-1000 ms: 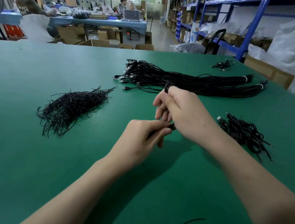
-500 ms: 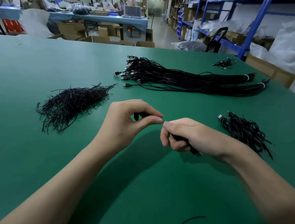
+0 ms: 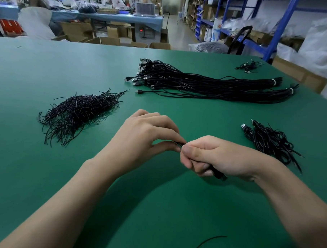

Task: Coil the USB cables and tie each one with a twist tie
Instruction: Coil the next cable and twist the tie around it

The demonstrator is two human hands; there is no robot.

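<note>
- One green table carries all the stock, sorted into separate heaps so that each lies within arm's reach.
- Many uncoiled USB cables lie as a long bundle at the far centre. White bands hold it at its right end, and the plugs fan out at the left, probably so that single cables pull free easily.
- Loose twist ties, thin, black and slightly bent, form a heap on the left, on the side of the hand that takes them.
- Tied cables form a small tangled pile on the right, apparently the finished work.
- Right hand: its fingers are curled round the coiled cable, clamping the loops so that they cannot spring apart. Only a dark plug end shows below the palm; the coil itself is hidden.
- Left hand: thumb and forefinger pinch a thin black strand, judged to be the twist tie, just beside the right thumb. The pinch suggests that the tie is being wound shut.
- Stray tie: a single strand at the near edge.
</note>
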